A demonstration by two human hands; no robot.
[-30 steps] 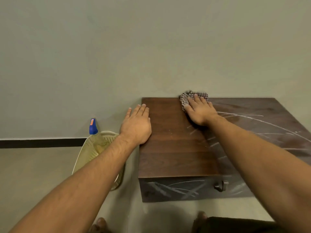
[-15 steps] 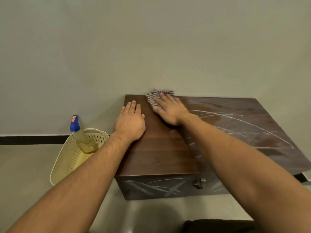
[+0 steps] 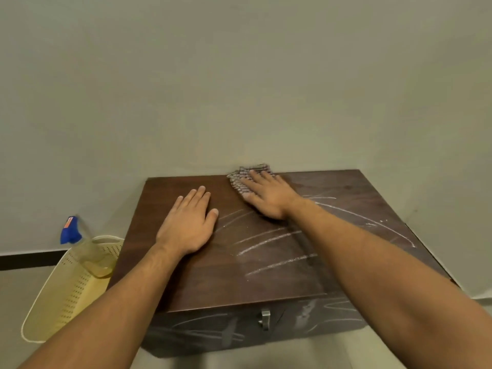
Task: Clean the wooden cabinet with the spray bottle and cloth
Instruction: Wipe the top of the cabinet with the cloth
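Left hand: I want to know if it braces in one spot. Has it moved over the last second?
Yes. The left hand slid right: it overlapped the left edge of the cabinet, and now lies flat well inside the top.

The cloth (image 3: 243, 177) under the right hand (image 3: 269, 198) is showing a fine dark-and-white check. The dark brown cabinet (image 3: 186, 283) is bearing whitish streaks (image 3: 266, 242) around that hand; left of the left hand (image 3: 189, 227), a blue-topped spray bottle (image 3: 70, 233) and pale yellow basket (image 3: 61, 302) are showing.

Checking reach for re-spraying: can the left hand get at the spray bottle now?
Probably yes: the left hand lies flat and empty; the spray bottle leans in the basket beside the cabinet, unobstructed.
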